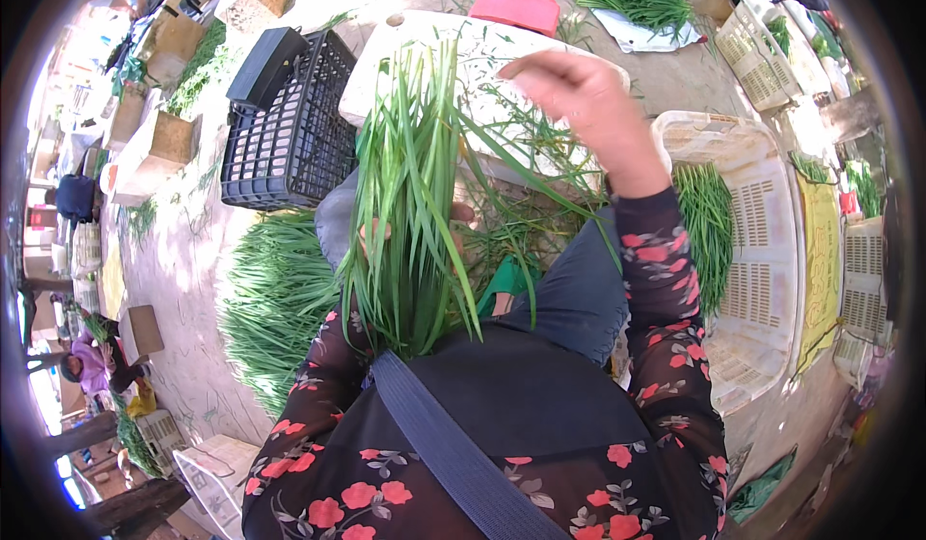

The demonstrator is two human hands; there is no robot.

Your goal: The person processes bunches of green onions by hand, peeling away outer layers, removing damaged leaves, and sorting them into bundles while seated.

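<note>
A thick bunch of garlic chives (410,164) stands upright in front of my chest, pale cut ends up and green leaf tips hanging down. My left hand (374,235) is closed round its middle, mostly hidden by the leaves. Raised to the right of the bunch, over the white foam board (371,77), is my right hand (600,116). Its fingers stretch left, slightly blurred, with nothing visible in them. Loose chive scraps (526,135) are strewn on the board and over my lap below it.
A big chive pile (275,299) lies by my left leg, near a black crate (289,145) with a dark box on it. To the right, a white basket (762,241) holds more chives (704,231). A red block (514,8) sits at the board's far edge. Another person (92,364) is far left.
</note>
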